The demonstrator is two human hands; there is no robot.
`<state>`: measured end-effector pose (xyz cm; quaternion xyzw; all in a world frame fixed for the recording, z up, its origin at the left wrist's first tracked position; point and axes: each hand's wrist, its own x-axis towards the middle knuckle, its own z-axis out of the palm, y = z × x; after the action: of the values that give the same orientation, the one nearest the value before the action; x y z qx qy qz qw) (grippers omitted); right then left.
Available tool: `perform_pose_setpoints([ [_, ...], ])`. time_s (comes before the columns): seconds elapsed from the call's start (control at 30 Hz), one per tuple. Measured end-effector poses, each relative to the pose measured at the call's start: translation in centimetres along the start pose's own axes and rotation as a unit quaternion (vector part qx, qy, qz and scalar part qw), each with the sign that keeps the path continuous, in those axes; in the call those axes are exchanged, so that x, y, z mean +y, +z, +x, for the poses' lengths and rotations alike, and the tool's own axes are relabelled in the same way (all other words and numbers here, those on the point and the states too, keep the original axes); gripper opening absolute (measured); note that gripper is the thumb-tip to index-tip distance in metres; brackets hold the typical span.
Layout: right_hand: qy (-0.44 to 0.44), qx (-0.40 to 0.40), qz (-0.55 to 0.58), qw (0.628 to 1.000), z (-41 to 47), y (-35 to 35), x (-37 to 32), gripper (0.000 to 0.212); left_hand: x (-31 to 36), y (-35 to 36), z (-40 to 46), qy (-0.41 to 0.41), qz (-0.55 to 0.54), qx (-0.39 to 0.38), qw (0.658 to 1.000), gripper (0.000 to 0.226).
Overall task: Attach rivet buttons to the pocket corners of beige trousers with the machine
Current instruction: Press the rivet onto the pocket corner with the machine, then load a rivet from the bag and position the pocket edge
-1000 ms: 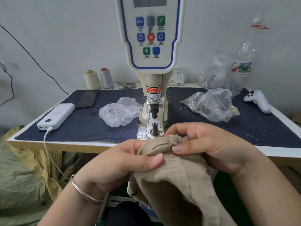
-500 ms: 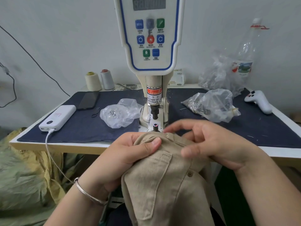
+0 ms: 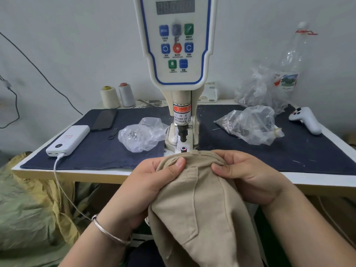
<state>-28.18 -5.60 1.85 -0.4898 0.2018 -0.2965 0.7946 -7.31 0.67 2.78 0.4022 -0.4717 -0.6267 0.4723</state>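
Note:
The beige trousers (image 3: pixel 200 209) hang from the table's front edge toward me, a pocket seam facing up. My left hand (image 3: pixel 152 184) grips the cloth on the left, thumb pressed on top. My right hand (image 3: pixel 248 176) grips it on the right, thumb on the fabric. The top fold lies just in front of the rivet machine (image 3: pixel 176 54), whose black punch (image 3: pixel 182 134) hangs above the small lower die (image 3: pixel 184 149). The die stays uncovered, just beyond the cloth edge.
A clear bag of metal parts (image 3: pixel 141 136) lies left of the machine, another bag (image 3: pixel 250 125) lies right. A white power bank (image 3: pixel 68 140) with cable, a phone (image 3: pixel 105 120), thread cones (image 3: pixel 109 97), a white controller (image 3: pixel 306 120) and a plastic bottle (image 3: pixel 292 60) stand on the navy mat (image 3: pixel 308 151).
Both hands have pushed the trousers forward and up toward the die. The bunched cloth has been spread flatter, and the right hand now grips it again.

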Motion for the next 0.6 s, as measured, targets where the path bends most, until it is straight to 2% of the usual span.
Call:
perform_pose_setpoints([
  [0.07,0.019,0.026,-0.015,0.999,-0.1,0.3,0.3,0.031,-0.3,0.1,0.0,-0.003,-0.007,0.013,1.000,0.029],
  [0.2,0.059,0.081,-0.176,0.979,-0.2,0.9,0.7,0.047,-1.2,0.3,-0.3,-0.017,-0.026,0.018,0.999,0.031],
  [0.3,0.015,0.145,-0.309,0.940,-0.3,0.5,-0.1,0.053,-2.2,0.4,-0.5,-0.038,-0.051,0.033,0.997,0.033],
  [0.37,-0.050,0.235,-0.366,0.899,-0.4,-0.9,-1.3,0.044,-2.9,0.2,-0.6,-0.053,-0.045,0.043,0.997,0.038],
  [0.4,-0.086,0.302,-0.401,0.861,-0.5,-2.1,-1.9,0.034,-3.2,0.0,-0.6,-0.060,-0.037,0.052,0.996,0.041],
  [0.43,-0.116,0.380,-0.454,0.798,-0.6,-3.7,-2.7,0.023,-3.4,-0.3,-0.6,-0.064,-0.027,0.062,0.996,0.044],
  [0.5,-0.127,0.500,-0.576,0.634,-1.0,-6.8,-4.4,0.014,-3.6,-1.0,-0.6,-0.071,-0.007,0.084,0.994,0.050],
  [0.53,-0.112,0.526,-0.608,0.584,-1.1,-8.3,-5.2,0.011,-3.7,-1.2,-0.5,-0.077,-0.002,0.097,0.992,0.053],
  [0.6,-0.038,0.528,-0.650,0.545,-0.7,-10.5,-6.2,0.016,-4.0,-1.7,-0.2,-0.083,0.012,0.115,0.990,0.041],
])
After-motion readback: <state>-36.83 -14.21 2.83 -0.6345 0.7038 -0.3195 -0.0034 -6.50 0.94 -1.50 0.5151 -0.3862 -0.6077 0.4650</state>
